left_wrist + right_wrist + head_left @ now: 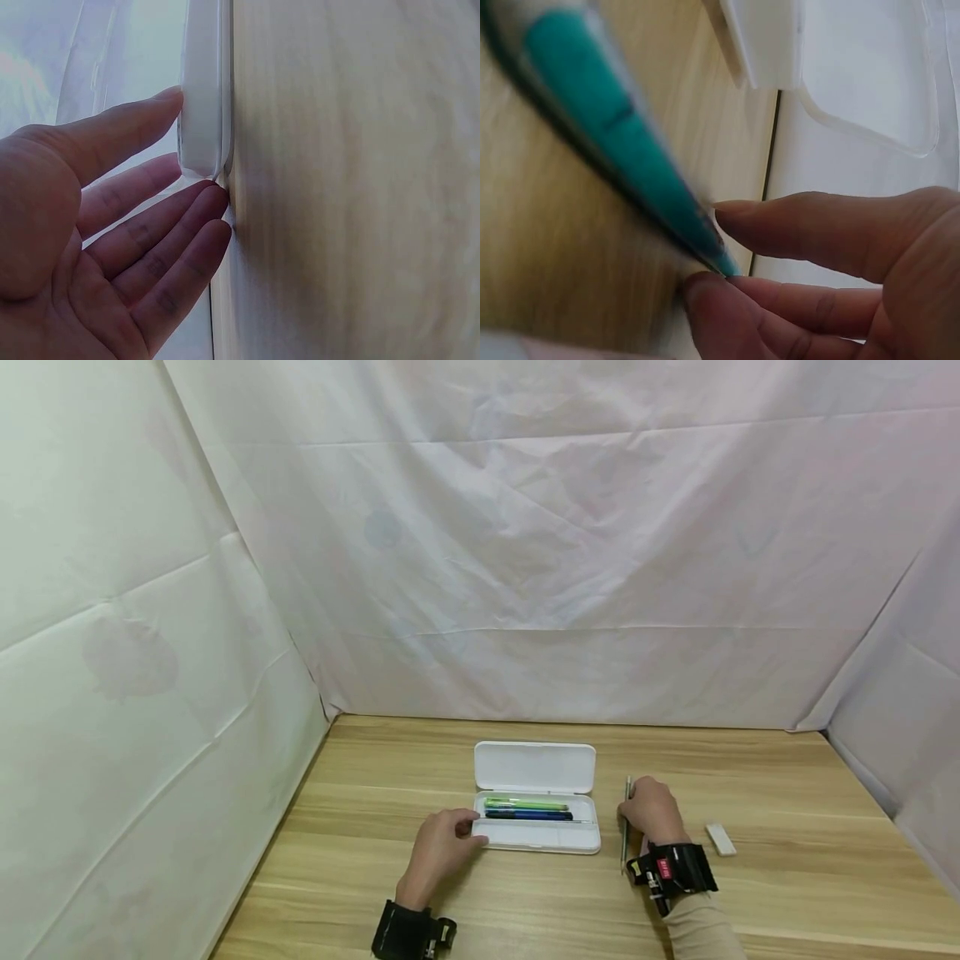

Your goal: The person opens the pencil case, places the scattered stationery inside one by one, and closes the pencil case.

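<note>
An open white pencil case (536, 837) lies on the table with its lid (535, 766) raised at the back. A green pen (525, 804) and a dark blue pen (528, 815) lie in its rear part. My left hand (444, 850) touches the case's left end, thumb and fingers fairly straight at its corner in the left wrist view. To the right of the case, my right hand (654, 810) pinches a thin teal pencil (626, 835) between thumb and fingers. That pencil's near part is large and blurred in the right wrist view.
A white eraser (721, 839) lies on the wooden table (810, 877), right of my right hand. Something pinkish (643, 845) shows partly beneath the right wrist. White cloth (570, 568) hangs behind the table and along both sides.
</note>
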Motion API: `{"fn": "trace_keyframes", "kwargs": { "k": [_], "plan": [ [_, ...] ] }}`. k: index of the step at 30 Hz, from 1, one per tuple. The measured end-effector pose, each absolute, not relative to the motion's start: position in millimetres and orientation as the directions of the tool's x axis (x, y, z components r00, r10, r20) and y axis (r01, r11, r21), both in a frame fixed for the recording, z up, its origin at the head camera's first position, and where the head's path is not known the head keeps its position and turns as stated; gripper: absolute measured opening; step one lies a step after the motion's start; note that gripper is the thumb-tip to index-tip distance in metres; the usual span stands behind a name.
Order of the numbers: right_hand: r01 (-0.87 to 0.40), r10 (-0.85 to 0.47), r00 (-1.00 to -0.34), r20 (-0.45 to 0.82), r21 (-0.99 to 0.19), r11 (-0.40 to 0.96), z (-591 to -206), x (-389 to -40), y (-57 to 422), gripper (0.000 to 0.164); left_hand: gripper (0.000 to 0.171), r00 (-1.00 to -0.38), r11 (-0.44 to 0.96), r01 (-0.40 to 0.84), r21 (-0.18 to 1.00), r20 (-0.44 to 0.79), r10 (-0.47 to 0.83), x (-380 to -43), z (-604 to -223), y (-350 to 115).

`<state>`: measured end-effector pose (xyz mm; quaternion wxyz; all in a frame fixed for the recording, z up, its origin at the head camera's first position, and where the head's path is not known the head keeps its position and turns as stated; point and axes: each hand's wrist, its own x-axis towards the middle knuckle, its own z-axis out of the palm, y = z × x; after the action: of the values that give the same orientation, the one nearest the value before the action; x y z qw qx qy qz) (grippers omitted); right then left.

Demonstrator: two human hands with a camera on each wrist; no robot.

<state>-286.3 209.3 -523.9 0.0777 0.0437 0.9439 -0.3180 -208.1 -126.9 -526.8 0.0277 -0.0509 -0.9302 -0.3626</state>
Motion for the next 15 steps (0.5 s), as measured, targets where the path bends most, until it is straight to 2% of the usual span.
{"fn": "trace_keyframes", "kwargs": {
  "k": [15],
  "plan": [
    [0.184, 0.070, -0.975, -0.212, -0.590, 0.786, -518.3, -282.5, 195.3, 0.020, 0.034, -0.993, 0.732, 0.118, 0.671, 0.094, 0.073, -207.9, -524.7, -127.3]
  ]
}}
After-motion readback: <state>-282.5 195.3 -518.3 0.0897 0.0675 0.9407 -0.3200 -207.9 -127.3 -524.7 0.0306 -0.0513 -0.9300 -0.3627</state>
